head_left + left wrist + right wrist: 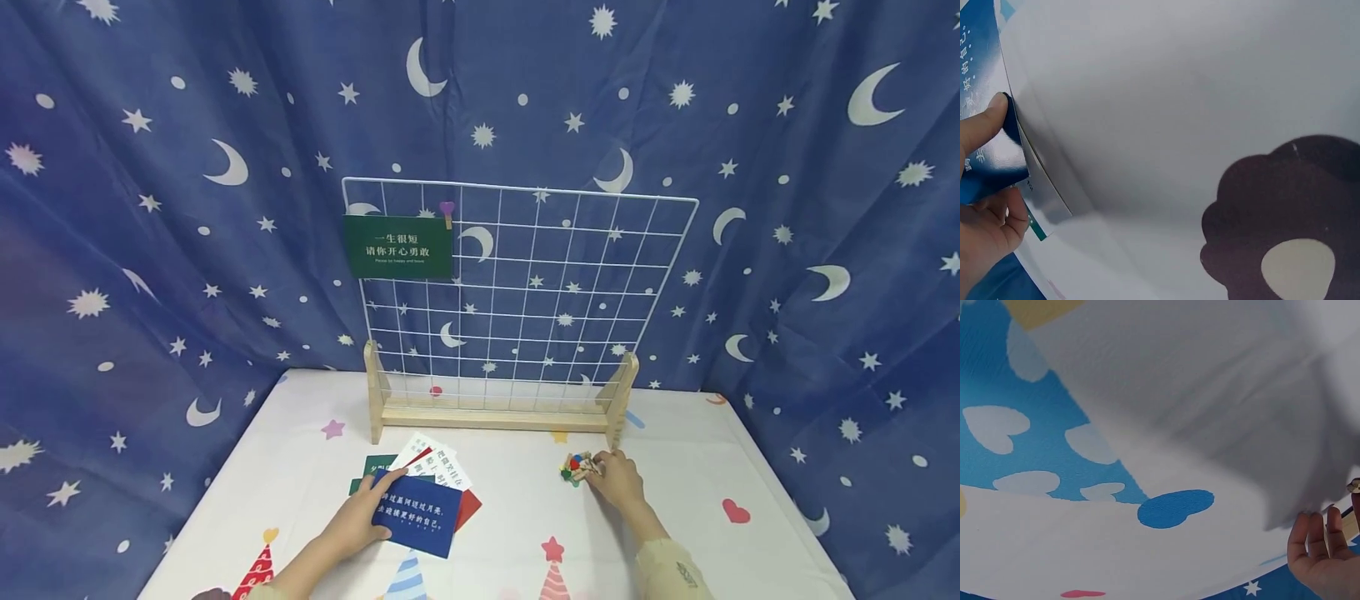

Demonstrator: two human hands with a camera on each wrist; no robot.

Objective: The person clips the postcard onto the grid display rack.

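My left hand [360, 517] holds a blue card [420, 512] with white writing, its thumb on the card's printed face and fingers curled underneath in the left wrist view. Fanned out behind it lie white cards [448, 472], a red card [468, 507] and green cards [378, 463], partly covered. On the right, my right hand [619, 480] has its fingertips at a small pile of clothespins [576, 468] with coloured tops. The right wrist view catches bent fingers and a bit of a small wooden piece [1354, 485] at the edge; I cannot tell whether they pinch it.
Behind the hands stands a white wire grid [517, 292] on a wooden base [495, 419]. A green card [397, 247] hangs at its upper left, held by a clothespin with a purple heart [447, 212]. A blue curtain [787, 208] closes off the back and sides.
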